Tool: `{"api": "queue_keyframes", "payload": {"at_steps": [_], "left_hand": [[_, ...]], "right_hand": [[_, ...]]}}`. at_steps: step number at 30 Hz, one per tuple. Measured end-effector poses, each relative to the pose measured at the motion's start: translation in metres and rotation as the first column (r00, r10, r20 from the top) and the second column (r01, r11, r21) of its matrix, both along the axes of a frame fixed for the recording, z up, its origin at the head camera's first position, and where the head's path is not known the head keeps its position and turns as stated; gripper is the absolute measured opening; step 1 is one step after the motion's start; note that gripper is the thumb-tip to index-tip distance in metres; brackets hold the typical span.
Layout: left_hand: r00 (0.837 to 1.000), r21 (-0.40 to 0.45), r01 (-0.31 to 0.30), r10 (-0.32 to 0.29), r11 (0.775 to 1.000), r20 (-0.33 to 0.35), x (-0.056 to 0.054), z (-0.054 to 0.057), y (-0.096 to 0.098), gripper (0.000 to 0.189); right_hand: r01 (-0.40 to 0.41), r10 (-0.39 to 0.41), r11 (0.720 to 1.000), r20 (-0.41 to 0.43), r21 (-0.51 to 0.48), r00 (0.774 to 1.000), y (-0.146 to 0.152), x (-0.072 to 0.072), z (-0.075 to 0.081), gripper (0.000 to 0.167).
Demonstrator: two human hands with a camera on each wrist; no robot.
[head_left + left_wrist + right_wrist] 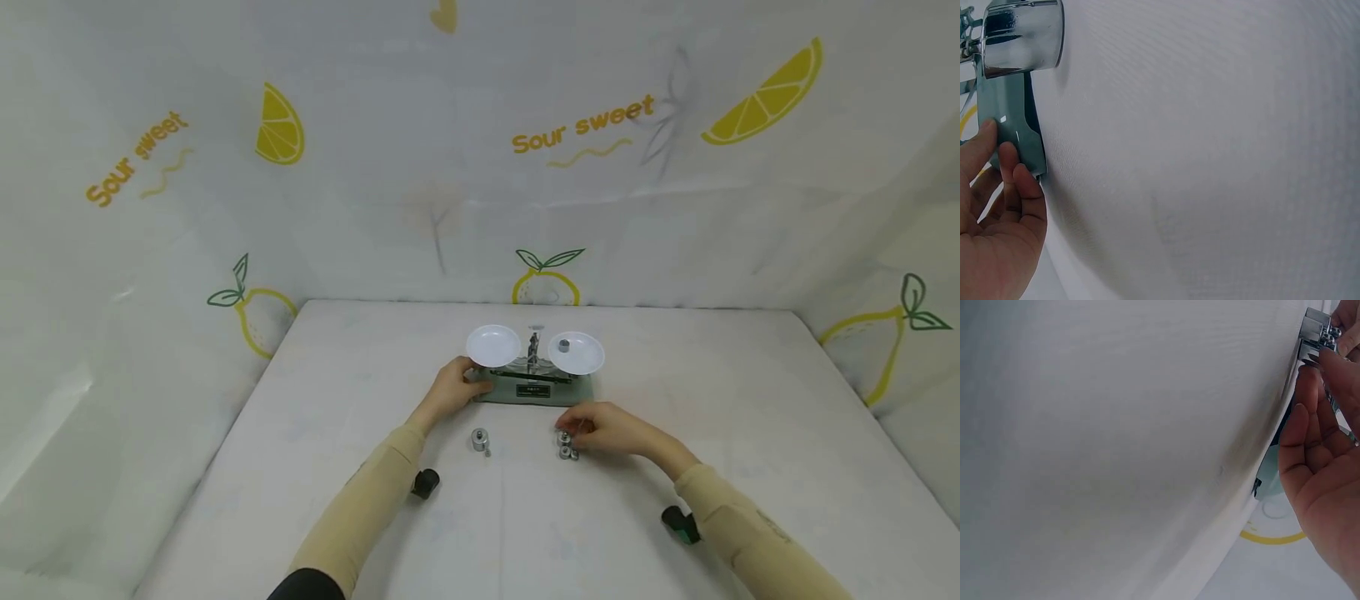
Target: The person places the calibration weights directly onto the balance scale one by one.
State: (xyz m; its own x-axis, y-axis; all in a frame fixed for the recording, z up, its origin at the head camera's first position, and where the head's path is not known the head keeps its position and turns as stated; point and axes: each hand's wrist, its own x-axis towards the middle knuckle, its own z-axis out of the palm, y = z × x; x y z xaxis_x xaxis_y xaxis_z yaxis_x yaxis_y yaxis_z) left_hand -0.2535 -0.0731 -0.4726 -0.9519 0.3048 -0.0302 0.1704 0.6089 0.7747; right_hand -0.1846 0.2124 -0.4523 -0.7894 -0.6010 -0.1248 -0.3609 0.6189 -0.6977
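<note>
Balance scale stands toward the far side of the surface, one weight on its right pan. Your left hand pinches the left end of its base; your right hand is at the small weights in front, fingers bent, whether pinching one you cannot tell.

A balance scale stands toward the far side of a white table, its left pan bare and a metal weight on its right pan. The left hand grips the scale's left end. Nearer, the right hand is at a cluster of small metal weights; whether it pinches one cannot be told. To their left, a larger weight stands just beside a tiny one.
</note>
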Motion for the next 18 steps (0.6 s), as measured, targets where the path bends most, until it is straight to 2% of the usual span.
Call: {"api": "queue_keyframes", "payload": {"at_steps": [9, 18], "left_hand": [[1.0, 0.009, -0.01, 0.01, 1.0, -0.009, -0.0003, -0.0031, -0.0027, 0.044], [1.0, 0.007, 0.003, -0.003, 1.0, -0.011, -0.0019, -0.0044, -0.0009, 0.044]], "right_hand": [[-0.055, 0.055, 0.998, -0.014, 0.024, 0.998, -0.0043, -0.0048, -0.0015, 0.022], [-0.038, 0.041, 0.998, -0.05, 0.059, 0.998, -0.0029, -0.0051, -0.0031, 0.018]]}}
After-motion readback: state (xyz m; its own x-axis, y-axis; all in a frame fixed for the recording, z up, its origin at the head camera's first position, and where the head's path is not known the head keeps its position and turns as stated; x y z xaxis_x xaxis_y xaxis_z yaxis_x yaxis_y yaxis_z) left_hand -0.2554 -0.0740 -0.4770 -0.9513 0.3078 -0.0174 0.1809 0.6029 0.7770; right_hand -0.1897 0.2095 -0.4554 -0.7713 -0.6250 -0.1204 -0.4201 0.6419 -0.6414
